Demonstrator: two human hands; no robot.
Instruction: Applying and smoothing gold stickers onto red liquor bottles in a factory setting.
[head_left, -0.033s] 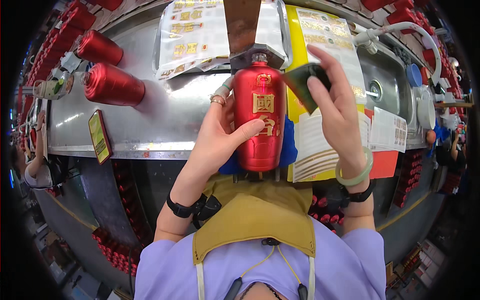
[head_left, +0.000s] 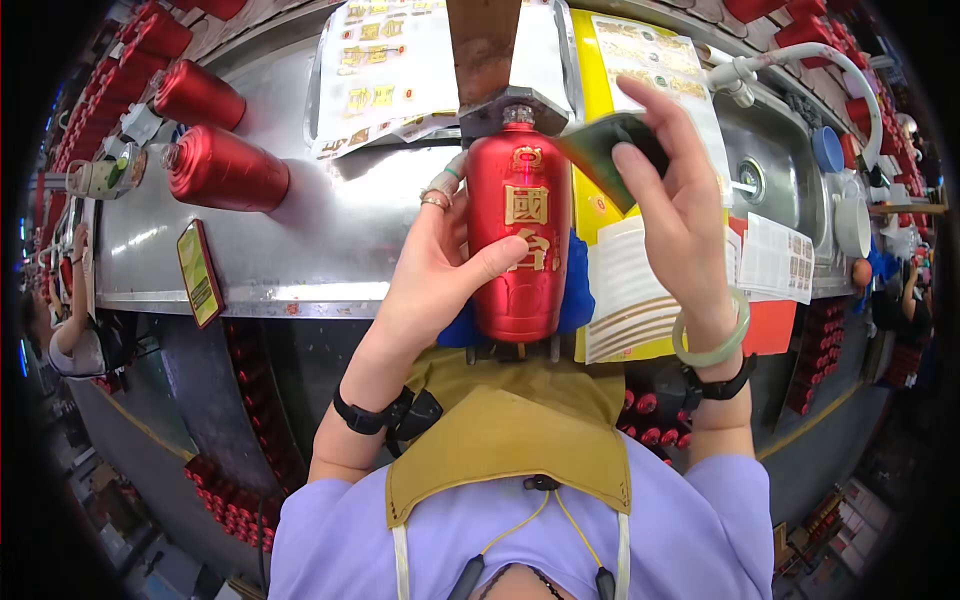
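A glossy red bottle point(head_left: 519, 295) with gold characters lies neck-away on a blue cloth point(head_left: 577, 290), its clear neck against a dark metal bracket point(head_left: 483, 50). My left hand point(head_left: 440, 245) grips its left side, thumb across the front by the lower gold character and fingers partly hidden behind. In my right hand point(head_left: 685, 210) is a thin, dark green flat scraper-like piece point(head_left: 612, 160), pinched between thumb and fingers. One corner of that piece comes close to the bottle's right shoulder; whether they touch I cannot tell.
Gold decal sheets point(head_left: 375, 75) lie on a tray behind the bottle. Right of it, curved-stripe sheets point(head_left: 625, 300) rest on a yellow board point(head_left: 590, 100), near a sink point(head_left: 775, 140) with a white faucet point(head_left: 815, 55). Two red bottles point(head_left: 228, 170) and a phone-like device point(head_left: 200, 272) are left.
My right hand has moved up slightly, and the green piece has tilted, its near corner higher and its left corner nearer the bottle's shoulder. Left hand and bottle stay put.
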